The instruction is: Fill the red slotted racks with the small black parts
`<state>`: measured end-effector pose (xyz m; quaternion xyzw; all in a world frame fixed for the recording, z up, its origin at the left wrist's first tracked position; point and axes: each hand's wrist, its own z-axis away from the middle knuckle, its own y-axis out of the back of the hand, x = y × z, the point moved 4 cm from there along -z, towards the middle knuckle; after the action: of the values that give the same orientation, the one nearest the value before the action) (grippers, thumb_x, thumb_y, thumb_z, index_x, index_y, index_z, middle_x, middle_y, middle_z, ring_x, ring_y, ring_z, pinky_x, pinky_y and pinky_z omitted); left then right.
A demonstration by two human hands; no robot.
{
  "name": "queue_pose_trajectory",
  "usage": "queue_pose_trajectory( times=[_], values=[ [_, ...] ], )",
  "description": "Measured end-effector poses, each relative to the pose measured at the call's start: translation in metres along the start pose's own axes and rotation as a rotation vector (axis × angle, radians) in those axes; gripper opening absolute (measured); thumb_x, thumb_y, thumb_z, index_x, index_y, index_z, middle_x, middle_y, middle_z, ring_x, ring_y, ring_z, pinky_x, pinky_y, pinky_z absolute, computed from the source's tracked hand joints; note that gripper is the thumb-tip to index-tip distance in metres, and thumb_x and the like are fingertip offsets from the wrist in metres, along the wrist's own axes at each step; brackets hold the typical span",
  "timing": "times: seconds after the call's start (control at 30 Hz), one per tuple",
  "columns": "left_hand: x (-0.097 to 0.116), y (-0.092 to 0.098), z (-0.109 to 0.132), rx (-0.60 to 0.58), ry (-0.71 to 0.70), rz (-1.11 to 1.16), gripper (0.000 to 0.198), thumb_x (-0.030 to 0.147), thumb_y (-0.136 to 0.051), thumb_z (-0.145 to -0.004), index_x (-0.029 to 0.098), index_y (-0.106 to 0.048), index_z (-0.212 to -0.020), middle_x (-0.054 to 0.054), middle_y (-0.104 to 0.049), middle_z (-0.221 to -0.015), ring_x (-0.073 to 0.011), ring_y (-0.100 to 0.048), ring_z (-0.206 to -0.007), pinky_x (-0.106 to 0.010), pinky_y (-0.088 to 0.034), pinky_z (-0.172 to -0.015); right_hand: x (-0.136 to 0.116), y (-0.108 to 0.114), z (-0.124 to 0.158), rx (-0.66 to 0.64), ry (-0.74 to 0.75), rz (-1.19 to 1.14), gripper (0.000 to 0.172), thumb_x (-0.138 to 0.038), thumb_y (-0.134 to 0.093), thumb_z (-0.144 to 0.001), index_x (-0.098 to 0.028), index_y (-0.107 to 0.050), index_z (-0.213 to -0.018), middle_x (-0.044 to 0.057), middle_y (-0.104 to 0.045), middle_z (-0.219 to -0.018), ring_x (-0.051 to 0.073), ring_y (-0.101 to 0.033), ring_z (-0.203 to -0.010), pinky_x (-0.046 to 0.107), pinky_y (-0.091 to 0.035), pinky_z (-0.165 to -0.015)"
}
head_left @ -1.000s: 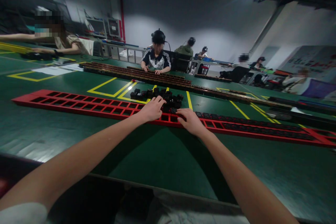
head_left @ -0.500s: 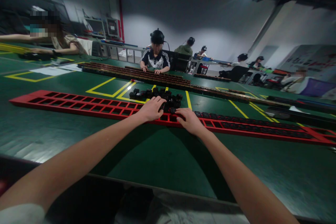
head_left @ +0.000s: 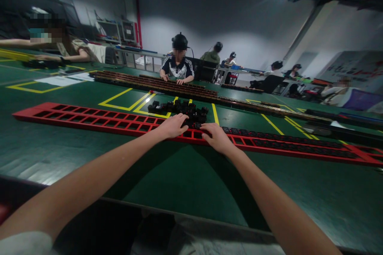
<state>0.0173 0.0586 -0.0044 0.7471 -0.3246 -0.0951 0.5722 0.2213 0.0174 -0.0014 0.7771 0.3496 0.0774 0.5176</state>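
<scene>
My left hand [head_left: 175, 126] is over the middle of a long red frame [head_left: 119, 126] with two rows of rectangular openings. Its thumb and fingers close around a small black piece [head_left: 186, 122], mostly hidden. Just to the right, my right hand [head_left: 218, 138] rests on the frame, thumb apart from the fingers and nothing visible between them. Those fingertips touch or nearly touch a black square piece [head_left: 198, 125] seated in the far row. Behind my hands lies a heap of loose black pieces [head_left: 191, 109]. Similar black pieces [head_left: 299, 143] fill openings along the right part of the frame.
Long brown strips [head_left: 143, 83] lie across the green table [head_left: 185, 183] beyond the heap, with a person [head_left: 178, 63] seated behind them. Another person [head_left: 76, 50] works at the far left near white paper sheets [head_left: 60, 79]. Long dark bars [head_left: 344, 131] lie at the right.
My left hand has shifted very slightly, its fingers lower and nearer the frame. The right hand stays almost in place, at the same black square piece.
</scene>
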Motion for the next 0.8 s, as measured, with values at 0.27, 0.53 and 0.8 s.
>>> queue_pose_trajectory(
  times=[0.27,0.53,0.8],
  values=[
    [-0.0004,0.0002,0.0008,-0.008,0.004,-0.001,0.044,0.039,-0.049,-0.096,0.016,-0.052,-0.134,-0.014,-0.06,-0.131,-0.0289,-0.061,-0.118,-0.042,-0.048,-0.101,-0.0035,0.0019,-0.0001,0.004,0.005,-0.005,0.028,-0.019,-0.061,-0.09,-0.02,-0.072,-0.115,0.011,-0.07,-0.122,0.026,-0.062,-0.116,0.05,-0.048,-0.105],
    [-0.0002,0.0025,0.0008,-0.038,0.003,-0.028,0.048,0.042,-0.05,-0.095,0.016,-0.05,-0.136,-0.014,-0.059,-0.13,-0.0295,-0.063,-0.113,-0.041,-0.049,-0.096,-0.0049,0.0032,-0.0004,-0.003,0.002,0.0,0.028,-0.02,-0.06,-0.09,-0.017,-0.072,-0.116,0.012,-0.071,-0.122,0.027,-0.062,-0.116,0.05,-0.048,-0.105],
    [-0.0011,0.0043,0.0009,-0.086,0.029,-0.081,0.05,0.045,-0.048,-0.097,0.017,-0.047,-0.138,-0.015,-0.061,-0.13,-0.0304,-0.061,-0.117,-0.041,-0.048,-0.096,-0.0032,0.0024,-0.0005,0.003,0.002,-0.002,0.028,-0.02,-0.06,-0.09,-0.019,-0.072,-0.116,0.012,-0.071,-0.122,0.026,-0.062,-0.116,0.05,-0.048,-0.105]
  ],
)
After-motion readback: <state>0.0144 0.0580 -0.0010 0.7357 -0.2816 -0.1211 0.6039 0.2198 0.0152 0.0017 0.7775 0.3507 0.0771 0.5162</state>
